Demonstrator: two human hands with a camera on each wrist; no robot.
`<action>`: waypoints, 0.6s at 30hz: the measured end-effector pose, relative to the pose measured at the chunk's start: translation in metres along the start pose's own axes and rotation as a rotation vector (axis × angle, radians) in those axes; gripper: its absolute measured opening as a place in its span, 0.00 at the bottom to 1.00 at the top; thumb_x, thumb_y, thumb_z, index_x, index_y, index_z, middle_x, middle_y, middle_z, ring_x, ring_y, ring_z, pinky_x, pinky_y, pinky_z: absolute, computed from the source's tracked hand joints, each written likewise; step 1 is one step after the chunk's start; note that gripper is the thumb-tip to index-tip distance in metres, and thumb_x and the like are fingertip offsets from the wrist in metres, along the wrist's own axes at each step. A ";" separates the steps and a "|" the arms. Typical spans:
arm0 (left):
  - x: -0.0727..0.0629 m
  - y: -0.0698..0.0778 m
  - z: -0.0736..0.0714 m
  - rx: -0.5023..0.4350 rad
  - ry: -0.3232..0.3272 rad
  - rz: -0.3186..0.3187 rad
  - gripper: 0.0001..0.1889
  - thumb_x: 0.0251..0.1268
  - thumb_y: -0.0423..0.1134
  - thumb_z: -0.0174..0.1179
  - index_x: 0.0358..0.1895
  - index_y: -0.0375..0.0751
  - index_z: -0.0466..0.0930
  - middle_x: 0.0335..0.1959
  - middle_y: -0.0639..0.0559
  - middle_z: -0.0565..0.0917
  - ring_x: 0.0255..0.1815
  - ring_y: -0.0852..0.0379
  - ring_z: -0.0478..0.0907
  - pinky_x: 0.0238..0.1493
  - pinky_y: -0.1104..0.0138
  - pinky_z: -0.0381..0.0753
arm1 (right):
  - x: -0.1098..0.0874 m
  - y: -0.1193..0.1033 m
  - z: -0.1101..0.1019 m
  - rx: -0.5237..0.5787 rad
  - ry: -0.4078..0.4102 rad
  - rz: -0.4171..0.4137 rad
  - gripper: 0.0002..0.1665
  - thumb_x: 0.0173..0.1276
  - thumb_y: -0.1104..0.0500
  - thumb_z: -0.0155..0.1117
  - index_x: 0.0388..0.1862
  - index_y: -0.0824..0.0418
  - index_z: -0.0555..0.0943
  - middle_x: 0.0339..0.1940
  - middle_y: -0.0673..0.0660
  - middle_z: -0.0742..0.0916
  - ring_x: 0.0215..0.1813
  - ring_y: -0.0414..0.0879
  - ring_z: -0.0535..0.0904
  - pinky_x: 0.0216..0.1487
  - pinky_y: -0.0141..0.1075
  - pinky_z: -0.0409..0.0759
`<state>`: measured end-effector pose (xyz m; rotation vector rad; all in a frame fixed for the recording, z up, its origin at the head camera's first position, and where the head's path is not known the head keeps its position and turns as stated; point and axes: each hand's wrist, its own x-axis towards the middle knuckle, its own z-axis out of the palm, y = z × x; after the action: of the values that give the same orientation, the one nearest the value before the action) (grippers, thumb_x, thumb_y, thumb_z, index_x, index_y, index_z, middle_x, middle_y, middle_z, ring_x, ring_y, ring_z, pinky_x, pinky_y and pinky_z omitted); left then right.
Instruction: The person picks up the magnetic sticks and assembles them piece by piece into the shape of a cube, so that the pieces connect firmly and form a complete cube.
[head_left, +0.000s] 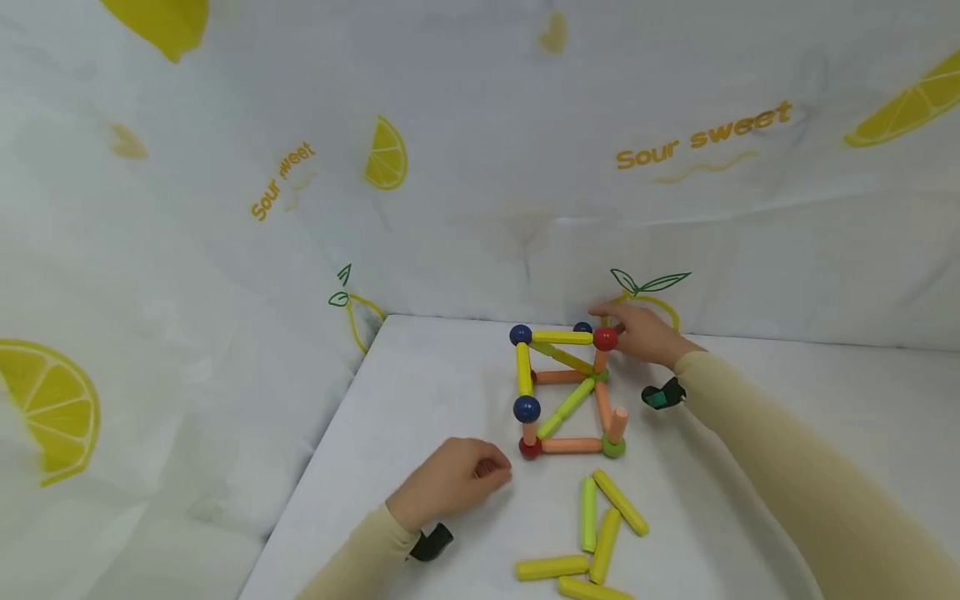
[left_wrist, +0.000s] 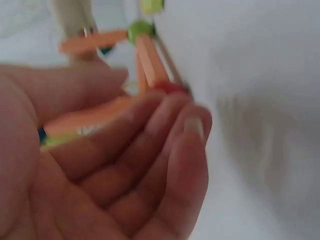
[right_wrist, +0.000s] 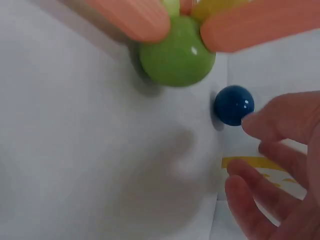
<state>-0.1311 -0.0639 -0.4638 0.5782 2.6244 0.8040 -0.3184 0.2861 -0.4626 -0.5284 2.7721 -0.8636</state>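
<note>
A frame of rods and balls stands near the table's back edge. On its upper left are a blue ball (head_left: 521,335), a yellow rod (head_left: 522,369) and another blue ball (head_left: 527,409). A red ball (head_left: 605,338) tops its back right corner. From the front right green ball (head_left: 613,446) an orange rod (head_left: 618,423) rises. My right hand (head_left: 641,333) reaches behind the frame, fingers loosely bent, one fingertip right at a separate blue ball (right_wrist: 233,105) on the table. Beside the front left red ball (head_left: 530,448), my left hand (head_left: 453,475) hovers with fingers loosely curled, holding nothing.
Loose yellow rods (head_left: 551,567) and a lime rod (head_left: 588,513) lie in front of the frame. A white sheet printed with lemons (head_left: 386,154) rises behind the table (head_left: 420,375) and on its left. Each wrist wears a dark device (head_left: 431,542).
</note>
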 end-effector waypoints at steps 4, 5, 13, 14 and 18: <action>-0.018 0.027 0.023 0.082 -0.181 0.121 0.13 0.72 0.54 0.72 0.51 0.54 0.92 0.34 0.71 0.84 0.34 0.75 0.75 0.42 0.78 0.79 | 0.011 0.006 -0.005 -0.059 -0.079 -0.013 0.30 0.81 0.63 0.61 0.79 0.54 0.76 0.72 0.67 0.83 0.65 0.63 0.78 0.70 0.63 0.79; -0.020 0.032 0.028 0.098 -0.224 0.132 0.15 0.71 0.56 0.73 0.52 0.55 0.91 0.34 0.71 0.83 0.34 0.76 0.75 0.42 0.78 0.78 | 0.012 0.008 -0.005 -0.063 -0.096 -0.017 0.28 0.81 0.62 0.62 0.78 0.53 0.78 0.71 0.67 0.83 0.66 0.64 0.78 0.72 0.64 0.77; -0.020 0.038 0.044 0.169 -0.288 0.190 0.15 0.68 0.53 0.76 0.55 0.60 0.90 0.36 0.72 0.80 0.35 0.77 0.72 0.43 0.80 0.75 | 0.016 0.007 -0.001 -0.080 -0.094 -0.050 0.18 0.74 0.63 0.72 0.60 0.55 0.85 0.58 0.61 0.89 0.57 0.58 0.81 0.66 0.58 0.82; -0.019 0.037 0.044 0.175 -0.284 0.194 0.14 0.68 0.51 0.76 0.54 0.60 0.90 0.36 0.72 0.80 0.35 0.76 0.72 0.43 0.80 0.75 | 0.014 0.007 0.000 -0.078 -0.089 -0.047 0.18 0.73 0.63 0.74 0.60 0.56 0.85 0.56 0.60 0.90 0.56 0.57 0.81 0.66 0.58 0.82; -0.017 0.035 0.047 0.205 -0.260 0.229 0.11 0.70 0.50 0.74 0.53 0.61 0.91 0.36 0.72 0.80 0.34 0.76 0.72 0.42 0.81 0.75 | -0.004 0.013 0.002 -0.050 -0.078 -0.034 0.23 0.72 0.61 0.76 0.65 0.62 0.84 0.56 0.61 0.90 0.56 0.58 0.85 0.64 0.59 0.84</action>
<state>-0.0861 -0.0238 -0.4766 0.9839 2.4419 0.4834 -0.3181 0.2964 -0.4713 -0.6057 2.7277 -0.7662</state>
